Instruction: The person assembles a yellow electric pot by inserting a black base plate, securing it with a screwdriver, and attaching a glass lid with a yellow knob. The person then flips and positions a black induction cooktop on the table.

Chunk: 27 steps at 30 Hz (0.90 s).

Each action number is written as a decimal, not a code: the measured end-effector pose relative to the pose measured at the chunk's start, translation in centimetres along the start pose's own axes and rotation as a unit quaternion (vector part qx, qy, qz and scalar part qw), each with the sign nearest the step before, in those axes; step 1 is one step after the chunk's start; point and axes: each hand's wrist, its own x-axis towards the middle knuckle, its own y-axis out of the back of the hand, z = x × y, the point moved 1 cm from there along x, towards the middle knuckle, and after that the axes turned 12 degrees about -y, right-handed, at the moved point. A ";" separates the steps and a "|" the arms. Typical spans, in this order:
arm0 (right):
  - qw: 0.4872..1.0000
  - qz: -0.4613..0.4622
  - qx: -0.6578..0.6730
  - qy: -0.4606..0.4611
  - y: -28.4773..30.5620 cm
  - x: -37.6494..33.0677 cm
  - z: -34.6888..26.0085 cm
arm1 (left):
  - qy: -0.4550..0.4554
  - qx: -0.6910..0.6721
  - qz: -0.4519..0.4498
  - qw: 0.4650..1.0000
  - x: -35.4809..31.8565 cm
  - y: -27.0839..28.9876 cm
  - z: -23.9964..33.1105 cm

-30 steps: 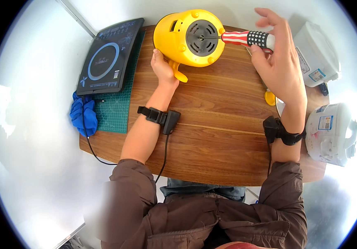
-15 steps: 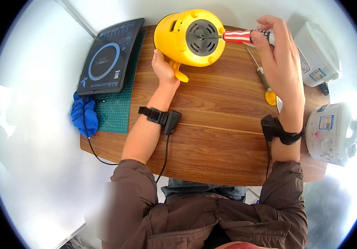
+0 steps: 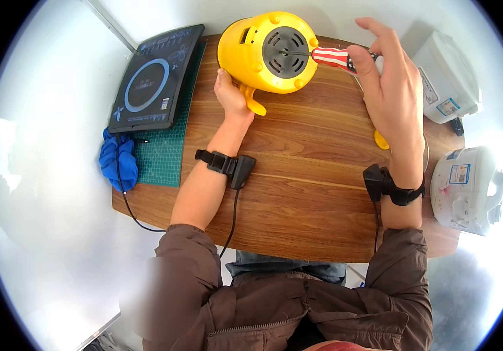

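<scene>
A yellow jug-shaped appliance [image 3: 237,55] with a handle lies tipped on its side at the far middle of the table, its base facing right. A black slotted disc [image 3: 275,41] sits in that base. My left hand [image 3: 231,98] is closed round the appliance's near side beside the handle. My right hand [image 3: 393,88] pinches the handle of a screwdriver [image 3: 330,57] with red and white stripes; its index finger sticks out. The screwdriver's thin shaft reaches the middle of the black disc. The tip's exact seating is too small to see.
At the left, a black induction cooker [image 3: 146,88] rests on a green cutting mat [image 3: 160,158], beside a blue cloth [image 3: 117,164]. A yellow-ended tool [image 3: 381,139] lies partly under my right hand. Two white appliances, one far [image 3: 447,76] and one near [image 3: 465,190], line the right side.
My right hand has turned and shifted slightly on the screwdriver, its index finger now more stretched out. It covers more of the yellow-ended tool. My left hand and the appliance stay nearly still.
</scene>
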 end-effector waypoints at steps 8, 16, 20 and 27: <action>0.998 -0.035 -0.024 -0.056 -0.4 0.2 0.9 | 0.003 0.013 -0.006 1.000 0.2 0.7 -0.2; 0.997 -0.020 0.067 -0.043 0.0 0.1 0.0 | -0.005 0.005 0.012 1.000 0.2 0.3 0.0; 0.998 0.013 0.038 -0.051 -0.6 0.7 1.3 | -0.021 0.022 0.010 0.999 -0.6 -0.4 0.5; 0.992 0.005 0.127 -0.014 -0.4 0.0 -0.2 | -0.025 0.019 0.025 0.999 -0.5 -0.1 0.1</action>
